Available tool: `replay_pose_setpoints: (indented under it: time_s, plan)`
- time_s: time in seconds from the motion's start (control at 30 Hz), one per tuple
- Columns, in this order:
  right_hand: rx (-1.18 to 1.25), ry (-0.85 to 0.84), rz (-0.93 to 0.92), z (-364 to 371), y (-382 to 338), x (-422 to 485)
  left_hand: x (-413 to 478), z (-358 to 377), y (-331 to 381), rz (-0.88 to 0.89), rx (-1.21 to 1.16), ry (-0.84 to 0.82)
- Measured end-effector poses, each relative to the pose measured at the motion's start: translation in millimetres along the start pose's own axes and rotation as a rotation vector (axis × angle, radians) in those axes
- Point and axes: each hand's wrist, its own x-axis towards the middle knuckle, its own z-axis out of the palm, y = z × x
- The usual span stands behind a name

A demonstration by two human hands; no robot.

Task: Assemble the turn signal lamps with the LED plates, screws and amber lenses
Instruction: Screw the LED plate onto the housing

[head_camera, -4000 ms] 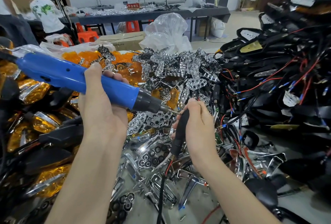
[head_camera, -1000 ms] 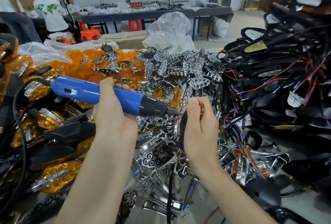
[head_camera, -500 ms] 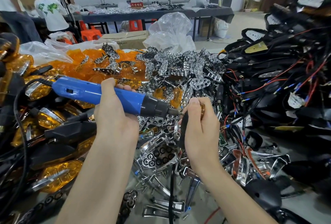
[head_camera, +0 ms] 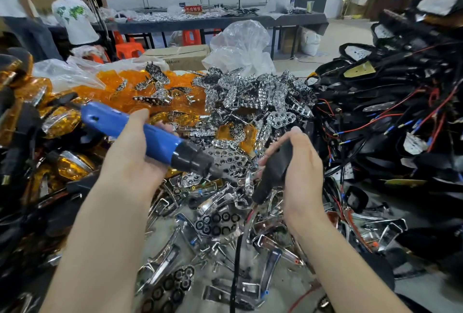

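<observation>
My left hand (head_camera: 130, 160) grips a blue electric screwdriver (head_camera: 140, 135), its black nose and bit pointing right and slightly down. My right hand (head_camera: 300, 170) holds a black turn signal lamp housing (head_camera: 274, 170) by its stem, with a wire hanging below it. The bit tip sits a little left of the housing, apart from it. Behind the hands lies a heap of chrome LED plates (head_camera: 250, 97). Amber lenses (head_camera: 140, 87) are piled at the back left. Small screws lie scattered on the table in front, too small to pick out.
Finished amber lamps (head_camera: 62, 122) are stacked on the left. A big tangle of black housings with red and black wires (head_camera: 390, 117) fills the right. Chrome brackets (head_camera: 215, 225) litter the table below my hands. A clear plastic bag (head_camera: 240, 47) and people stand behind.
The screwdriver bit has pulled back from the housing and now tilts downward. My right hand has turned the housing so its stem points down and left. Both hands sit lower in view.
</observation>
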Motion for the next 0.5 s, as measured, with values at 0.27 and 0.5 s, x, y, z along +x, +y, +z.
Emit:
replay_pose_setpoints:
  time_s: [0.27,0.5]
  plan:
    - [-0.06,-0.014,0.136,-0.6,6.9,7.4,-5.2,8.3,-32.0,-0.141,0.204,-0.029]
    - [-0.277,-0.008,0.017,-5.3,4.9,6.9,-21.7,20.1,-36.4,-0.129,0.205,-0.066]
